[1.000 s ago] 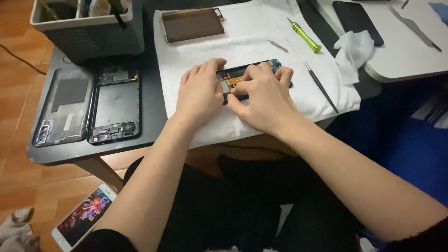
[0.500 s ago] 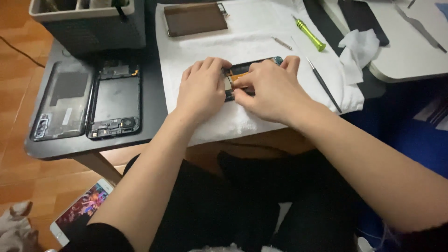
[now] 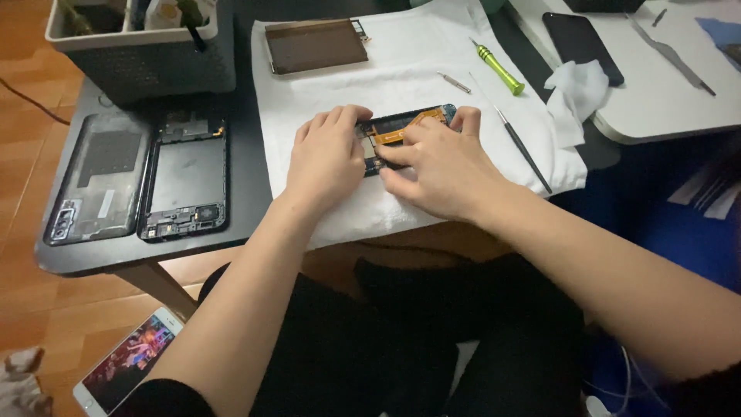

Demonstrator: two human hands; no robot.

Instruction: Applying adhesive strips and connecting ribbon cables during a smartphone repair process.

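While gripped: opened phone (image 3: 405,127), white cloth (image 3: 401,69).

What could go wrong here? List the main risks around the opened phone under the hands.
1. The orange flex cable lies exposed on the opened phone, right under the right hand; a hard press or tug might crease or tear it.
2. The left hand steadies the phone on a soft white cloth, which could let it slide.
3. The thin metal probe lies beside the right hand and could be knocked off the cloth.
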